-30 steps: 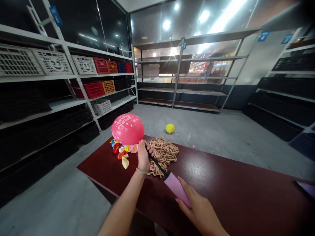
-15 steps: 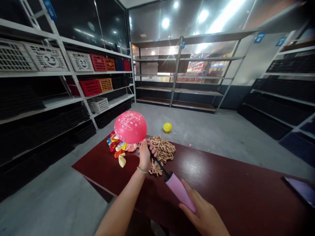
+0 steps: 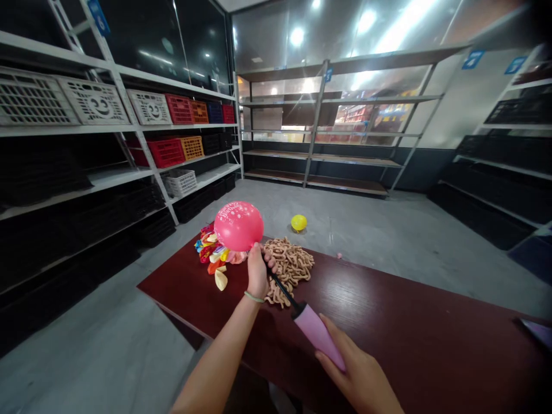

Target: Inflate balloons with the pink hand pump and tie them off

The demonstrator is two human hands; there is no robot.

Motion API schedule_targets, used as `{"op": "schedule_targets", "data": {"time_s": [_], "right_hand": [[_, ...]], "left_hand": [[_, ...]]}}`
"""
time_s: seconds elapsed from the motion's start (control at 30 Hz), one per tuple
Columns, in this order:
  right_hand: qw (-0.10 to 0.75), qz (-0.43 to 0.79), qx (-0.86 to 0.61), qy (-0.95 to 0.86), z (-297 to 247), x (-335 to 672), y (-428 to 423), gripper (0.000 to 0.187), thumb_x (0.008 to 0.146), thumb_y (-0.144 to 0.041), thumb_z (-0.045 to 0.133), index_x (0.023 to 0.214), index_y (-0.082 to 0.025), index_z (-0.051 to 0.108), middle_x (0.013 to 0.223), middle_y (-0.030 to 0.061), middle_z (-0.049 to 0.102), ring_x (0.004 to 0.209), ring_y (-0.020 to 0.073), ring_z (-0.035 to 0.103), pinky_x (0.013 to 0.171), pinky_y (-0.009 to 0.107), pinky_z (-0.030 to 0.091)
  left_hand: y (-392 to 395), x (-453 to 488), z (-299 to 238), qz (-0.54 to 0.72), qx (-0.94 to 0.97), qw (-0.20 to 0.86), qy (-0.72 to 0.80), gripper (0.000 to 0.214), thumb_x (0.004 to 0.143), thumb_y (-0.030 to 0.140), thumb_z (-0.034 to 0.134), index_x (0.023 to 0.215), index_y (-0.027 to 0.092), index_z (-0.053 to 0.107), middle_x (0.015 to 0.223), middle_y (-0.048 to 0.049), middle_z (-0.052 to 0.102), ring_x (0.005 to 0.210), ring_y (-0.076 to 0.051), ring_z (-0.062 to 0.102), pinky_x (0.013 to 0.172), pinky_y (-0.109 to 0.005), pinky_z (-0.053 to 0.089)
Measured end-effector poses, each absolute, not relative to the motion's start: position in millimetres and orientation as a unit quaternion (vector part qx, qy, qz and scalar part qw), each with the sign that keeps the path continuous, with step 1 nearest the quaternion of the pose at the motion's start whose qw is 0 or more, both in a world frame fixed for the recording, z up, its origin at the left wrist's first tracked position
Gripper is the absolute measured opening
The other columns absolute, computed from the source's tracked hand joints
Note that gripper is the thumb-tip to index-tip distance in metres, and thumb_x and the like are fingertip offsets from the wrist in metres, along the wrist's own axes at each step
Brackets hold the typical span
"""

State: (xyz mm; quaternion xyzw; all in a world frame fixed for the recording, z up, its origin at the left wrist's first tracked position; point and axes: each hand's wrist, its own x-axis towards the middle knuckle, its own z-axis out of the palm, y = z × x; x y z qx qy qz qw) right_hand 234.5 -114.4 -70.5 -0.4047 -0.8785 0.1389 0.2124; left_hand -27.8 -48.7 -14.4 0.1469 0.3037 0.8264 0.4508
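- From where I'm standing, the glossy pink rubber balloon with white lettering (image 3: 239, 227) is sitting, rounded and full-looking, at the tip of the person's left hand (image 3: 257, 275), above the far left part of the long dark-red table (image 3: 379, 310).
- The left hand is pinching the balloon's neck, thumb uppermost, its other fingers curling round the front of the slim black rod (image 3: 283, 289); the join itself is hiding under the fingers.
- The right hand (image 3: 357, 368) is wrapping round the lilac plastic pump barrel (image 3: 321, 336), thumb on one side, fingers on the other.
- Rod and barrel are lying in one straight slant; to work well, both wrists should be holding that line, since bending would be straining the rod.
- The left pinch should be staying snug, I'd judge, or air could be leaking at the neck; the right hand should be doing the stroking, smoothly.
- The balloon is hanging near the heap of limp multicoloured balloons (image 3: 214, 253), and the pile of tan twisted strands (image 3: 291, 264) is lying beside the left hand, so short, level strokes would be avoiding both.
- Beyond the table, a small yellow balloon (image 3: 299, 222) is resting on the grey floor (image 3: 366, 224).
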Motion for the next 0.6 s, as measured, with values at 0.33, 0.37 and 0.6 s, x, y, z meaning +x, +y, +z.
{"op": "schedule_targets", "data": {"time_s": [0.33, 0.37, 0.6], "right_hand": [[0.207, 0.227, -0.412, -0.858, -59, 197, -111, 0.062, 0.095, -0.039, 0.051, 0.153, -0.028, 0.033, 0.146, 0.0048, 0.054, 0.126, 0.0231, 0.059, 0.097, 0.034, 0.054], [0.207, 0.22, -0.408, -0.861, -62, 206, -113, 0.063, 0.095, -0.04, 0.052, 0.154, -0.029, 0.032, 0.145, 0.0045, 0.055, 0.126, 0.0228, 0.06, 0.097, 0.032, 0.054], [0.204, 0.138, -0.396, -0.885, -80, 282, -128, 0.062, 0.093, -0.042, 0.057, 0.151, -0.032, 0.038, 0.133, 0.0038, 0.066, 0.111, 0.0227, 0.069, 0.086, 0.027, 0.059]], "left_hand": [[-58, -11, -18, 0.816, 0.196, 0.446, 0.31, 0.034, 0.088, 0.048, 0.062, 0.083, 0.022, 0.04, 0.057, 0.0086, 0.039, 0.039, -0.006, 0.037, 0.037, -0.017, 0.029], [-57, -14, -17, 0.821, 0.196, 0.44, 0.308, 0.033, 0.088, 0.048, 0.061, 0.083, 0.022, 0.04, 0.057, 0.0086, 0.039, 0.039, -0.006, 0.037, 0.037, -0.017, 0.029], [-43, -37, -10, 0.824, 0.166, 0.446, 0.307, 0.028, 0.087, 0.041, 0.061, 0.084, 0.023, 0.041, 0.056, 0.0097, 0.035, 0.039, -0.006, 0.036, 0.037, -0.015, 0.028]]}}
